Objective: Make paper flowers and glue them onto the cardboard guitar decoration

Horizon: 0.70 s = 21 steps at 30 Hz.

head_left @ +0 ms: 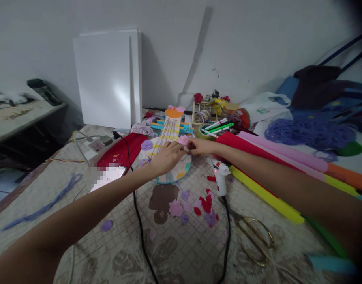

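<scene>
A guitar-shaped craft (160,177) with a pale body, yellow strips, dark strings and an orange head lies on the table. My left hand (170,156) reaches over its body, with fingers curled and pressed together; whatever they hold is hidden. My right hand (201,146) is closed in a pinch at the edge of a pink paper flower (183,139) on the guitar's right side. Both sets of fingertips almost meet there. A purple paper flower (147,145) sits on the left side of the guitar.
A white glue gun (220,179) stands near my right forearm, its black cord running toward me. Gold-handled scissors (253,238) and paper petals (176,208) lie in front. Coloured paper rolls (266,195) and purple yarn (309,132) are rightward; a lit phone (108,178) is left.
</scene>
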Motion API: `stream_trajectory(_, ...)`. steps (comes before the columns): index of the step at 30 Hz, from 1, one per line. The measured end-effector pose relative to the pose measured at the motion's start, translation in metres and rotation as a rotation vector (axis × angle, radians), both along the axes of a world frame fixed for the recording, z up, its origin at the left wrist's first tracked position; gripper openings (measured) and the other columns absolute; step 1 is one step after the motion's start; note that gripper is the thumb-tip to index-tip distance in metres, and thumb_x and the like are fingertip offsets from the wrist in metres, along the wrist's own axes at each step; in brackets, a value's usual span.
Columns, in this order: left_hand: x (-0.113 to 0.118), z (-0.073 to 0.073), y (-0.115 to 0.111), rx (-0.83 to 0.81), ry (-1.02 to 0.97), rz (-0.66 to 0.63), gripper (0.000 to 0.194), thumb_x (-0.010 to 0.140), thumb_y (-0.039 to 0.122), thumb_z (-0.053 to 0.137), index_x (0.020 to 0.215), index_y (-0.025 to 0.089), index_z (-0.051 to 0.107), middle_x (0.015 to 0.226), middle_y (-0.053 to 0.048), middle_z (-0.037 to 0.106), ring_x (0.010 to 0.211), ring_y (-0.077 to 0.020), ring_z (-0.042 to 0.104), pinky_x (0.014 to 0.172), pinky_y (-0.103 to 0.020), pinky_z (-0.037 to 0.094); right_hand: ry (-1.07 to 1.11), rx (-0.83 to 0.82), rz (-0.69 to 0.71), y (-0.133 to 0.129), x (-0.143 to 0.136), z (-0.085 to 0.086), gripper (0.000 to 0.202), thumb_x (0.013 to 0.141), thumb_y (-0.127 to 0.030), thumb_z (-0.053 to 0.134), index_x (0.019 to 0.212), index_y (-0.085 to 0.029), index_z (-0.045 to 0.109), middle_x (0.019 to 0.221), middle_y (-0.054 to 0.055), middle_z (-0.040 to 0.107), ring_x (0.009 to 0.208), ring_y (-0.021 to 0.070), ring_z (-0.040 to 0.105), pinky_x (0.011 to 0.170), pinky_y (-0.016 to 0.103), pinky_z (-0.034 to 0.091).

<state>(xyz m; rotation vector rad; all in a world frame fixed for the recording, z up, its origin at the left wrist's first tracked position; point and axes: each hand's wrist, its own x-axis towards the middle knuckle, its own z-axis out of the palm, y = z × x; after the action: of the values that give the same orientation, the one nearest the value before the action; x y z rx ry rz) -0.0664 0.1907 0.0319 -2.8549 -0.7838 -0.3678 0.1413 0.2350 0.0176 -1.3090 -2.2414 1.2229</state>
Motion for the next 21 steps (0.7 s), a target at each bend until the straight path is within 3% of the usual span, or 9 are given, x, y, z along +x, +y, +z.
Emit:
stream_trajectory(7, -0.011, 0.007, -0.013, -0.100, -0.064, 0.077, 0.022, 0.087, 0.013, 0.043, 0.098, 0.016, 0.062, 0.105, -0.009, 0.061, 0.101, -0.0210, 0.051, 0.084, -0.036, 0.037, 0.007, -0.036, -0.049, -0.004, 0.000, 0.008, 0.020, 0.073, -0.019, 0.064, 0.077, -0.018, 0.045, 0.061, -0.006, 0.052, 0.051, 0.0090, 0.054, 0.041, 0.018, 0.043)
stream_trajectory(13, -0.011, -0.001, -0.036, -0.192, -0.114, -0.029, 0.025, 0.086, 0.011, 0.042, 0.105, 0.014, 0.059, 0.106, -0.008, 0.065, 0.119, -0.0220, 0.045, 0.098, -0.040, 0.035, 0.072, 0.020, -0.136, -0.014, 0.011, 0.035, 0.017, 0.080, -0.026, 0.059, 0.079, -0.019, 0.044, 0.065, -0.002, 0.056, 0.058, 0.0118, 0.058, 0.047, 0.020, 0.045)
stream_trajectory(18, -0.025, 0.005, -0.065, -0.295, -0.278, -0.201, 0.029, 0.088, 0.011, 0.040, 0.111, 0.017, 0.056, 0.110, -0.006, 0.064, 0.115, -0.0164, 0.051, 0.098, -0.036, 0.039, 0.249, 0.189, -0.319, -0.057, 0.032, 0.074, 0.016, 0.081, -0.031, 0.056, 0.078, -0.019, 0.046, 0.069, 0.001, 0.060, 0.061, 0.0134, 0.059, 0.055, 0.025, 0.047)
stream_trajectory(21, -0.044, 0.009, -0.078, -0.287, -0.342, -0.108, 0.026, 0.087, 0.013, 0.042, 0.107, 0.016, 0.058, 0.104, -0.007, 0.066, 0.100, -0.0166, 0.059, 0.089, -0.035, 0.045, 0.295, 0.301, -0.370, -0.102, 0.040, 0.089, 0.015, 0.082, -0.034, 0.056, 0.077, -0.020, 0.050, 0.072, 0.001, 0.059, 0.063, 0.0136, 0.057, 0.061, 0.029, 0.048)
